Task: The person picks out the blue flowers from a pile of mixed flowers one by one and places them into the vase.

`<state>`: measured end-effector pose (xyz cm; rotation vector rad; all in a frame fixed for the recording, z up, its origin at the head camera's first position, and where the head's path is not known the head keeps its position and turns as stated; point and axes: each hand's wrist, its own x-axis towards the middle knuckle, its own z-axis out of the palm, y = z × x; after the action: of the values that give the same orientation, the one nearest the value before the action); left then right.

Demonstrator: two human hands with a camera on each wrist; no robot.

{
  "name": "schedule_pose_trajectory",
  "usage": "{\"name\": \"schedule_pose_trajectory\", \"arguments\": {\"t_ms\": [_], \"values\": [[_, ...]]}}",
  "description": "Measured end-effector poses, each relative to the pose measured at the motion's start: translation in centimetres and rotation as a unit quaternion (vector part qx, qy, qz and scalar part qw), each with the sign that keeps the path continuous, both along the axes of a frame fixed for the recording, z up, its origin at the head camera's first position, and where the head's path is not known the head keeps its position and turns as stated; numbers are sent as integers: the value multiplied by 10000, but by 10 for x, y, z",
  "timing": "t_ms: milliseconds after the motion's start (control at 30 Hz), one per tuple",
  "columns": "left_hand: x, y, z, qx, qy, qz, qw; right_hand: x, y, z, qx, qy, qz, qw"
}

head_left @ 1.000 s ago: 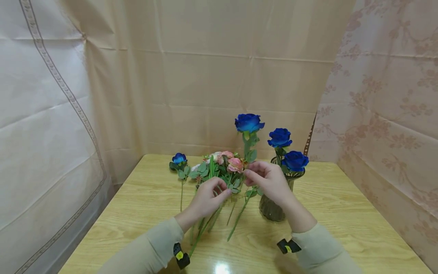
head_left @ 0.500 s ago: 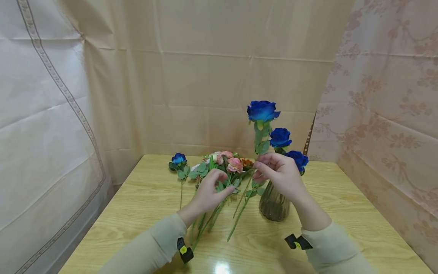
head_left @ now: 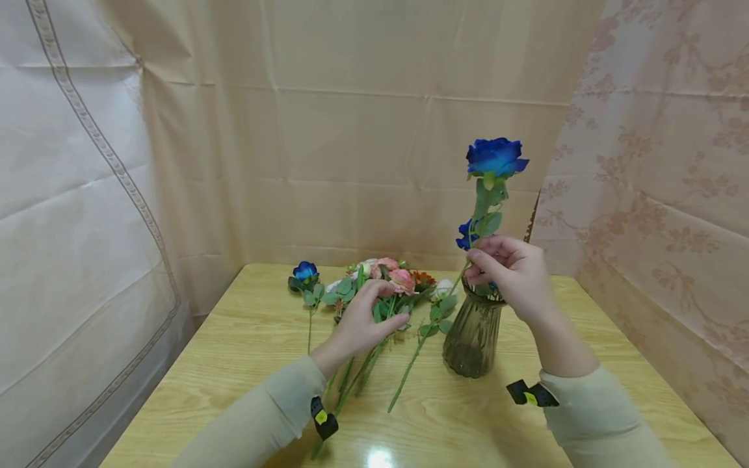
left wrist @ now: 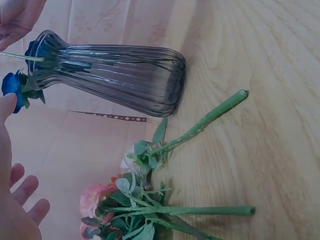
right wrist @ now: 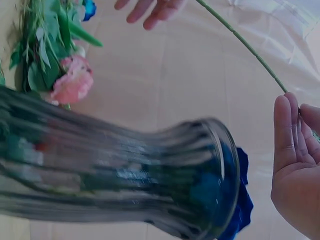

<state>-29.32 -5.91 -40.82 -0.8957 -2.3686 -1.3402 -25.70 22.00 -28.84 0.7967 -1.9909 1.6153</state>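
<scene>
A blue rose [head_left: 496, 157] stands upright in my right hand [head_left: 515, 273], whose thumb and fingers pinch its green stem [right wrist: 245, 47] just under the leaves. The hand is above the mouth of a dark ribbed glass vase [head_left: 471, 338]; in the right wrist view the stem lies outside it, slanting away. Blue roses in the vase [left wrist: 15, 90] are partly hidden behind my right hand in the head view. My left hand [head_left: 359, 322] hovers over the loose flowers with thumb and fingers spread apart, holding nothing.
Pink artificial flowers [head_left: 402, 281] lie heaped at the table's middle, stems toward me. A white flower [head_left: 443, 290] with a green stem lies beside the vase. One more blue rose [head_left: 305, 270] lies at the left. Cloth curtains [head_left: 374, 130] hang behind the table.
My right hand has carried the blue rose rightward and upward, from above the pink flowers to above the vase. My left hand has shifted slightly up and right, its fingers spreading wider.
</scene>
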Motion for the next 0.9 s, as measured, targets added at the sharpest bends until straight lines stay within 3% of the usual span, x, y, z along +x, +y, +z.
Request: {"name": "schedule_pose_trajectory", "arguments": {"t_ms": [333, 433, 600, 900], "values": [[-6, 9, 6, -184, 192, 82, 9996, -7, 22, 18, -354, 174, -344, 9986], [-9, 12, 9, -211, 254, 56, 9994, -8, 27, 21, -595, 76, -263, 9979], [-10, 17, 15, -265, 139, -77, 9995, -9, 36, 23, -1110, -31, -96, 9938], [-12, 28, 25, -443, -23, -33, 9990, -10, 51, 32, -1416, -53, -403, 9891]]}}
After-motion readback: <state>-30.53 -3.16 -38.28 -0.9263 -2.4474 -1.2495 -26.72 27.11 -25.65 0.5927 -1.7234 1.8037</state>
